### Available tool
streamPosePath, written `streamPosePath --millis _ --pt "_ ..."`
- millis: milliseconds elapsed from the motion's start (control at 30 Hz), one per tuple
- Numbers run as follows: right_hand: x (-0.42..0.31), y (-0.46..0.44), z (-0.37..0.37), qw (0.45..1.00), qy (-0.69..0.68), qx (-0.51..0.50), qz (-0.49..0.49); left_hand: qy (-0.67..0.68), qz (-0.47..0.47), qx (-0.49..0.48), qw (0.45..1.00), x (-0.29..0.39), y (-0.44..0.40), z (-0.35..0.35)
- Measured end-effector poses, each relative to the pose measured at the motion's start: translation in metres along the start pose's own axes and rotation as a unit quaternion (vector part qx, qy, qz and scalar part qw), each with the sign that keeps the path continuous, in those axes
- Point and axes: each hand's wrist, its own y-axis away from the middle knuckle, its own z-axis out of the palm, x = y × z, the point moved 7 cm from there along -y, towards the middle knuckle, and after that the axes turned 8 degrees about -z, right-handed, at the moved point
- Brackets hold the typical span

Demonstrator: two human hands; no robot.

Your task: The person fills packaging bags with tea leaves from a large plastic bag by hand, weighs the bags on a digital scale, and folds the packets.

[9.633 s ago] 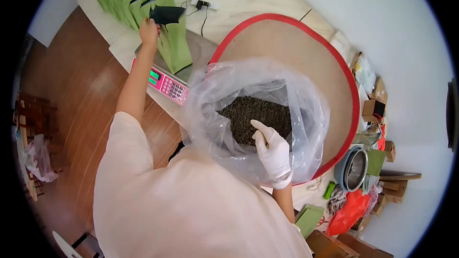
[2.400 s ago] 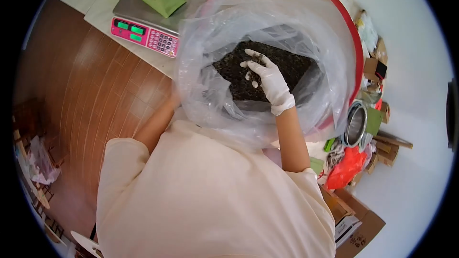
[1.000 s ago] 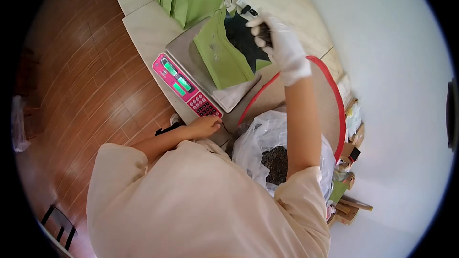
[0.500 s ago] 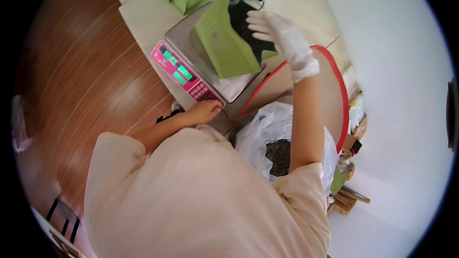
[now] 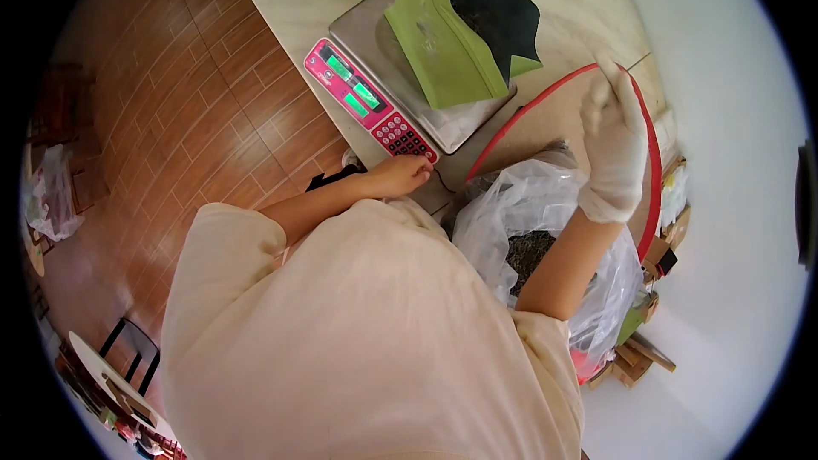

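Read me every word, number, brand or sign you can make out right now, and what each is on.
Nothing is legible.
Green displays on the pink scale panel: lit, digits too small to read.
Keypad on that panel: key markings too small to read.
Pale marks near the displays: too small to read.
Green bag: faint print, too blurred to read.

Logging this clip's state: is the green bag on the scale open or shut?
Open: the green bag gapes at its mouth, its dark inside showing.
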Motion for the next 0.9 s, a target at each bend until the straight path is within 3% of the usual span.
streamPosePath --millis 67,133,200,267,300,367,400,467,533,567,600,700,767,900 --pt "-0.006 0.028 -0.014 1.0 -0.015 0.022 -0.013 0.01 -0.001 0.006 1.0 -0.003 0.0 0.0" --pt "-0.011 0.059 -0.014 0.981 -0.185 0.02 0.053 0.021 -0.002 0.012 1.0 -0.005 -0.001 -0.001" --pt "-0.019 0.08 -0.012 0.971 -0.225 -0.033 0.077 0.019 -0.014 0.003 1.0 -0.009 -0.002 0.001" --pt "-0.018 0.107 -0.038 0.989 -0.02 0.097 0.105 0.019 -0.012 -0.009 1.0 -0.012 -0.003 0.004" --pt "-0.025 0.118 -0.041 0.989 -0.019 0.103 0.104 0.018 -0.01 -0.016 1.0 -0.011 -0.005 0.005" --pt "-0.029 0.136 -0.029 0.97 0.189 -0.05 0.146 0.008 -0.005 -0.023 1.0 -0.007 -0.004 0.005" --pt "-0.023 0.142 -0.028 0.97 0.189 -0.043 0.148 0.001 -0.001 -0.025 1.0 -0.004 -0.004 0.004" --pt "0.025 0.177 -0.041 0.907 0.29 -0.047 0.303 -0.01 0.002 -0.028 1.0 0.0 -0.003 0.005" --pt "0.076 0.205 -0.068 0.834 0.511 -0.092 0.185 -0.021 0.006 -0.03 0.999 0.004 -0.003 0.005" --pt "0.096 0.217 -0.064 0.78 0.535 -0.135 0.295 -0.018 0.003 -0.032 0.999 0.006 -0.003 0.006" --pt "0.122 0.235 -0.062 0.768 0.568 -0.15 0.255 -0.014 -0.001 -0.032 0.999 0.007 -0.003 0.006" --pt "0.135 0.251 -0.044 0.768 0.61 -0.055 0.185 -0.028 0.027 -0.031 0.999 0.01 -0.006 0.011" --pt "0.134 0.251 -0.042 0.848 0.489 -0.014 0.203 -0.031 0.027 -0.04 0.998 0.013 -0.008 0.014" --pt "0.147 0.262 -0.055 0.843 0.45 -0.004 0.296 -0.047 0.039 -0.031 0.998 0.018 -0.016 0.021"
